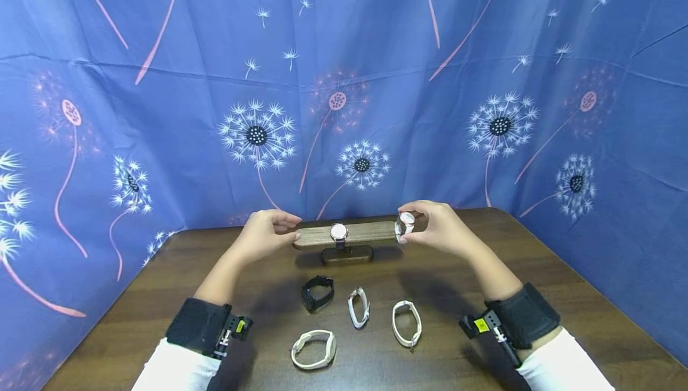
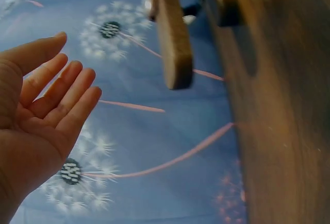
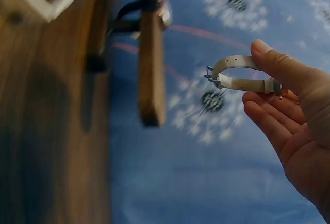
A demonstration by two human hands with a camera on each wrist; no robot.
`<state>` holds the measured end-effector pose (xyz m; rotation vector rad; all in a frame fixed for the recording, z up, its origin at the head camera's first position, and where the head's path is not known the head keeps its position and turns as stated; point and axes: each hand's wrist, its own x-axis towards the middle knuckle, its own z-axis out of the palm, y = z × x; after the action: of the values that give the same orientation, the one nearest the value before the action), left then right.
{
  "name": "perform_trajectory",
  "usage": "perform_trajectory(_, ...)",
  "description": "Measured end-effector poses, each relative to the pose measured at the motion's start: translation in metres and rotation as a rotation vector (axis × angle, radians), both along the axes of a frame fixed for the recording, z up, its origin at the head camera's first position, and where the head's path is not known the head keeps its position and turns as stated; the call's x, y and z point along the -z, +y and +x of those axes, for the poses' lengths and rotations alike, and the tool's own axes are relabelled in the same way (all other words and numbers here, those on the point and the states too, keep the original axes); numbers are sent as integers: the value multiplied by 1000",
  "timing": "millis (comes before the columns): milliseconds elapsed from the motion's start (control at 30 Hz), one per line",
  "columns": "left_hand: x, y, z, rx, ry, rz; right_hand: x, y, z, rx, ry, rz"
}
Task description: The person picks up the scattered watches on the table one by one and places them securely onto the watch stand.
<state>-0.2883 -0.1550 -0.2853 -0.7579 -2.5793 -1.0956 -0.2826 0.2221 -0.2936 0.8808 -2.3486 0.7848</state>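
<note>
A white-strapped wristwatch (image 1: 407, 219) with a round face is pinched between the thumb and fingers of my right hand (image 1: 443, 230), at the right end of a wooden display bar (image 1: 371, 231). In the right wrist view its looped strap (image 3: 242, 84) is buckled and hangs apart from the bar. A dark-strapped watch (image 1: 338, 231) with a white face sits around the bar near its middle. Just off the bar's left end is my left hand (image 1: 260, 236); the left wrist view shows its fingers extended, nothing held, a gap between them and the bar.
The bar stands on a dark base (image 1: 355, 254) on the wooden table. Nearer me lie a black watch (image 1: 310, 300), a slim white watch (image 1: 352, 310), a cream watch (image 1: 398, 328) and another cream watch (image 1: 330, 349). A blue dandelion-print cloth (image 1: 344, 80) hangs behind the table.
</note>
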Motion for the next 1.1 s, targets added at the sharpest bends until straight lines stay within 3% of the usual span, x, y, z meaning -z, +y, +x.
perform_trajectory(167,5,-8,-16,-27,-47,-90,9,13,-24,64,-82,17)
perform_trajectory(500,20,-9,-48,-46,-114,-124,25,22,-54,107,-153,37)
perform_trajectory(833,36,2,-66,-24,-118,-116,36,18,-71,118,-186,48)
perform_trajectory(1100,50,11,-74,-37,-137,-97,45,14,-79,117,-221,54)
